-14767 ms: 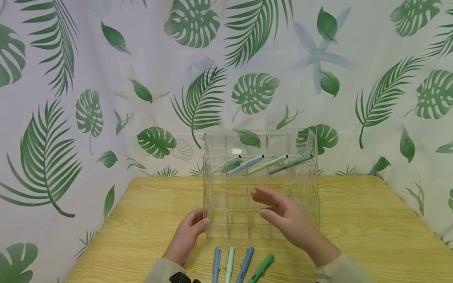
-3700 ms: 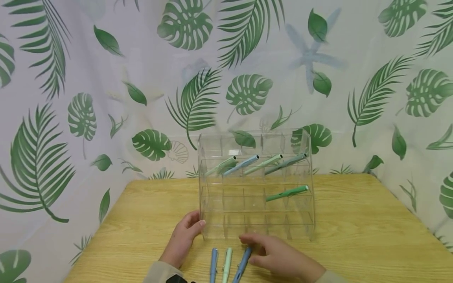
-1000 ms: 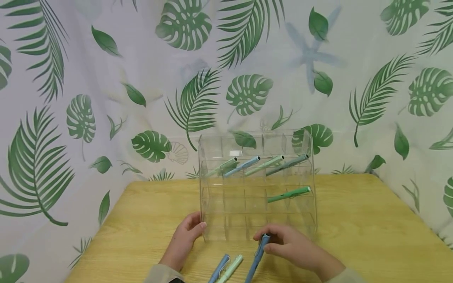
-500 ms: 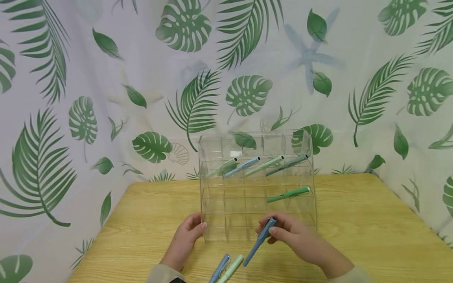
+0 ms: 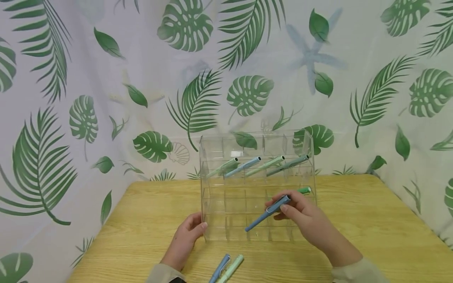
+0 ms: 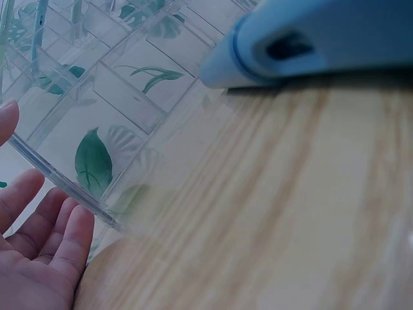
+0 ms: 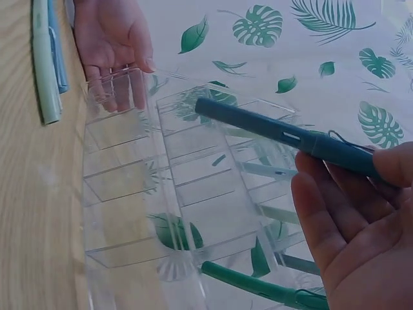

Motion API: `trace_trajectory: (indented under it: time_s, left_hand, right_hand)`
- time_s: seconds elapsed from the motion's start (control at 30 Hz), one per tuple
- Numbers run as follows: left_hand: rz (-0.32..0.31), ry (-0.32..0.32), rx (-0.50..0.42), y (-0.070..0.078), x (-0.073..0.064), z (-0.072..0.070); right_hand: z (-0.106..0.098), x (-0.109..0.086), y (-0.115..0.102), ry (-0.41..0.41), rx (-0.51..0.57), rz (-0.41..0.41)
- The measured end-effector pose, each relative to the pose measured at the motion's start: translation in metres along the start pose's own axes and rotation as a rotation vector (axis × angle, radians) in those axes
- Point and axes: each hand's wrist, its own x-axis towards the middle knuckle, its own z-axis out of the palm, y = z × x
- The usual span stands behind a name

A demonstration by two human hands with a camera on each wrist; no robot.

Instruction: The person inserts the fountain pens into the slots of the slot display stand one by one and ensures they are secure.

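My left hand (image 5: 185,237) grips the left side of a clear acrylic pen rack (image 5: 201,188), thumb in front and fingers behind the side panel. In my right hand (image 5: 309,222) a blue capped pen (image 5: 263,219) is pinched near its cap end, tilted with the far end down to the left. It overlaps the rack's lower tiers in the head view. A green pen (image 5: 305,190), partly hidden by that hand, lies in a right-hand slot of a middle tier. Higher up rest a pale green pen (image 5: 222,168), light blue pen (image 5: 244,166), light green pen (image 5: 265,166) and grey-green pen (image 5: 288,165).
On the wooden table (image 5: 124,236), in front of the rack, lie another blue pen (image 5: 220,268) and a mint green pen (image 5: 231,268), side by side. A leaf-printed cloth (image 5: 198,23) hangs behind the table and along its sides.
The right hand has picked the blue pen off the table and raised it up and rightward before the rack. Earlier, the green pen went from table to rack. The left hand stays put.
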Motion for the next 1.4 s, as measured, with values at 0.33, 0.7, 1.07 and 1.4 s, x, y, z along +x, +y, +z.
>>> trace_trajectory:
  time_s: [0.33,0.7,1.07,1.4]
  left_hand:
    - [0.003,0.002,-0.007,0.003,0.0,0.0]
    - [0.004,-0.004,-0.013,0.001,0.0,0.001]
    - [0.006,-0.01,-0.026,-0.001,0.001,0.001]
    - [0.005,-0.016,-0.031,-0.002,0.001,0.0]
  right_hand:
    - [-0.006,0.013,-0.009,0.17,-0.054,-0.017]
    - [-0.009,0.024,-0.014,0.222,-0.065,-0.001]
    - [-0.01,0.032,-0.016,0.294,-0.064,0.041]
    - [-0.003,0.041,-0.005,0.335,-0.12,0.035]
